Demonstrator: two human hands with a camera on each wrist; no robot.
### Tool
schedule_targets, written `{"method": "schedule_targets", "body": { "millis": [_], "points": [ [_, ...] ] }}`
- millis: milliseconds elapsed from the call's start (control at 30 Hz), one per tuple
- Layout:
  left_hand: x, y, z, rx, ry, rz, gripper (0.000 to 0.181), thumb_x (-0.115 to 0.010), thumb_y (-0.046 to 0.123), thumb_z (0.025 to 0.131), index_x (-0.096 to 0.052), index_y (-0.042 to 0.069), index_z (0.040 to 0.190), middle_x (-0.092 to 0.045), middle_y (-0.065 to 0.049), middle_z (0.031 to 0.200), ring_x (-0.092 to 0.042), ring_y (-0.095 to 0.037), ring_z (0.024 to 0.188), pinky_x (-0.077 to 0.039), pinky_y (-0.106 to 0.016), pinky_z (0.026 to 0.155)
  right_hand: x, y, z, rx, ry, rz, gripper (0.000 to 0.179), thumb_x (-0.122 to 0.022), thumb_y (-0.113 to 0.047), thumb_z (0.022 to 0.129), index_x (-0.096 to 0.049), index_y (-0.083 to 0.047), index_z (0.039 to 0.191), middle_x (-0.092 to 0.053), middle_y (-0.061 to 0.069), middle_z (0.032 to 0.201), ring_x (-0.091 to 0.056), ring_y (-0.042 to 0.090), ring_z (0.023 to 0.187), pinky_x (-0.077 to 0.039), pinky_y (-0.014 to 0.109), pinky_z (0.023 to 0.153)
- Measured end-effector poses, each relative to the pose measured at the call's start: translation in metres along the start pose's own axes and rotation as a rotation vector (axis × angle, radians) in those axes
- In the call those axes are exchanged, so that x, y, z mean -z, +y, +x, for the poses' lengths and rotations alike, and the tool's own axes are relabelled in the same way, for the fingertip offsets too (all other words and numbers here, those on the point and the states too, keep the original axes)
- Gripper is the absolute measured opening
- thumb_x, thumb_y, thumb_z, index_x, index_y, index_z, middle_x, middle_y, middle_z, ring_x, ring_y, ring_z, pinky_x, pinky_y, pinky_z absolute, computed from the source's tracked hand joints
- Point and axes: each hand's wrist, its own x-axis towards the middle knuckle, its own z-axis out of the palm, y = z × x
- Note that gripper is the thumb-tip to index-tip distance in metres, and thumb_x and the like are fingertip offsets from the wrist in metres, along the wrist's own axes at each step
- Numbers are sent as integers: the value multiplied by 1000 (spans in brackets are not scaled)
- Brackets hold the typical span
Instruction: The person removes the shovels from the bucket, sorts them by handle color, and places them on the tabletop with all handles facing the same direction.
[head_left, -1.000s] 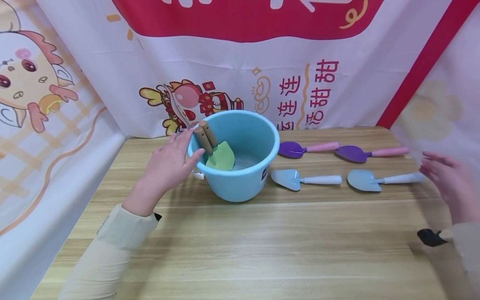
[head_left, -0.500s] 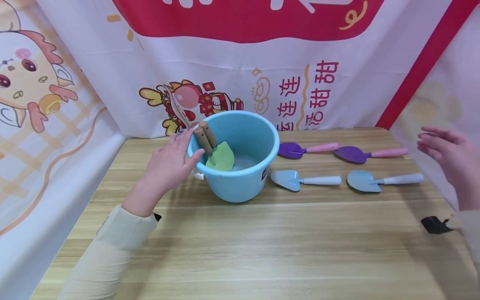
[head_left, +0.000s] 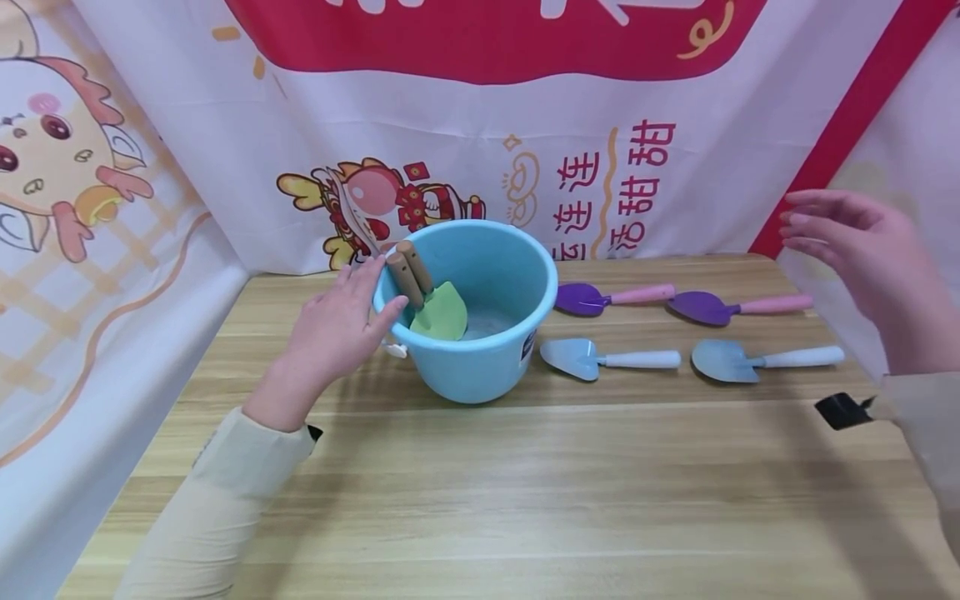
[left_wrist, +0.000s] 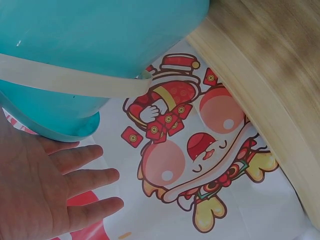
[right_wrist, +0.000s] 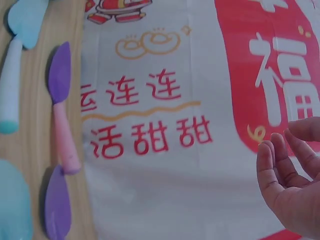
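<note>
A light blue bucket (head_left: 480, 367) stands on the table, with a green trowel blade (head_left: 442, 313) and two brown handles (head_left: 406, 275) leaning inside against its left wall. My left hand (head_left: 337, 325) rests on the bucket's left rim, fingers extended; the left wrist view shows this hand (left_wrist: 60, 185) beside the rim and the white bail handle (left_wrist: 65, 80). Up in the air at the right, my right hand (head_left: 862, 258) holds nothing, its fingers loosely bent. Below it lie a purple trowel with a pink handle (head_left: 776, 305) and a blue trowel with a white handle (head_left: 802, 357).
Between these and the bucket lie another purple trowel (head_left: 581, 299) and another blue trowel (head_left: 572, 358). A printed cloth (head_left: 442, 117) hangs behind the wooden table (head_left: 525, 500), with more cloth at both sides.
My right hand has risen and moved left, from near the far blue trowel's handle to above the trowels. My left hand, the bucket and the trowels have stayed in place.
</note>
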Motion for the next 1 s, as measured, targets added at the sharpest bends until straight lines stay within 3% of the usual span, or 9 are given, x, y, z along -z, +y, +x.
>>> {"method": "schedule_targets", "body": {
  "millis": [100,233,333,500,733,1000],
  "points": [
    [0,0,0,2,-3,-2,80,-36,59,106,-13,12,166,-18,-17,169,-14,-48,152,-26,-77,108,-16,-10,5,4,-25,-137,29,-68,-8,98,-70,-11,127,-69,-2,113,-69,8,95,-54,11,79],
    [0,0,-1,1,1,-7,79,-36,59,106,-13,13,166,-18,-16,169,-14,-49,152,-26,-78,108,-39,-21,7,-3,-59,-409,37,-67,-20,101,-65,-18,138,-66,-7,119,-66,4,102,-51,7,80],
    [0,0,-1,2,2,-7,79,-37,58,106,-13,13,166,-18,-16,169,-15,-49,152,-26,-78,108,-57,-26,5,-18,-96,-520,40,-66,-27,102,-61,-22,141,-65,-9,122,-64,5,103,-50,8,79],
    [0,0,0,2,5,-11,80,-37,59,106,-13,13,166,-19,-16,169,-14,-49,152,-26,-77,108,-85,-31,2,4,-166,-597,40,-64,-28,103,-60,-22,142,-65,-7,123,-64,5,104,-51,11,79],
    [-1,-3,0,2,22,-19,81,-36,61,105,-13,15,166,-17,-14,170,-12,-46,153,-25,-78,108,-127,-36,7,70,-260,-695,42,-64,-30,103,-60,-16,142,-64,6,133,-62,12,111,-50,11,85],
    [-2,-4,1,7,11,-18,84,-31,66,104,-12,15,166,-15,-13,170,-10,-46,154,-24,-78,109,-176,-35,12,205,-383,-648,35,-66,-19,101,-65,-8,134,-68,12,123,-64,17,105,-55,17,81]
  ]
}}
